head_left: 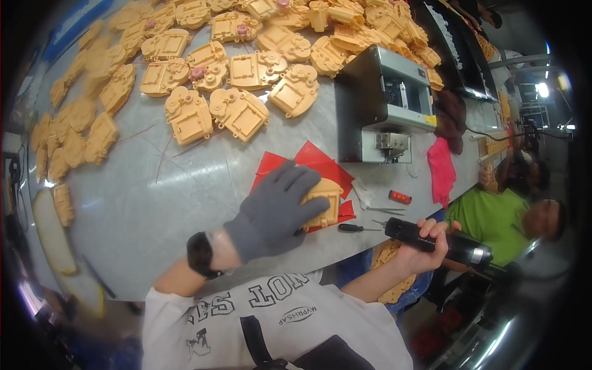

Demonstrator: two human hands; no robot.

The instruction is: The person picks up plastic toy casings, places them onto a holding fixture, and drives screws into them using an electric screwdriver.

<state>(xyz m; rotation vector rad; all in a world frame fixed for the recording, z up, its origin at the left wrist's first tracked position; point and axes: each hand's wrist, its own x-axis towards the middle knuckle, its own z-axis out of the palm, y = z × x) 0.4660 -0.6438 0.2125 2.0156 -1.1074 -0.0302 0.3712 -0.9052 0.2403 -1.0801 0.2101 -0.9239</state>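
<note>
My left hand (271,209), in a grey glove, is closed over a yellow-orange plastic housing (331,200) and presses it down on the table. Under the housing lie red sheets (313,155), partly covered by the glove. Bare and curled round a black electric screwdriver (464,248), my right hand (427,248) is off the table's front edge, to the right of the housing. The tool lies nearly level, its front end toward the left, apart from the housing. A small black-handled screwdriver (351,227) rests on the table between my two hands.
A black and silver machine (382,92) stands beyond the sheets. Many similar housings (240,114) cover the table's far and left parts. Tweezers (387,210), a red cylinder (400,197) and a pink cloth (440,169) lie at right. A person in green (493,222) is nearby.
</note>
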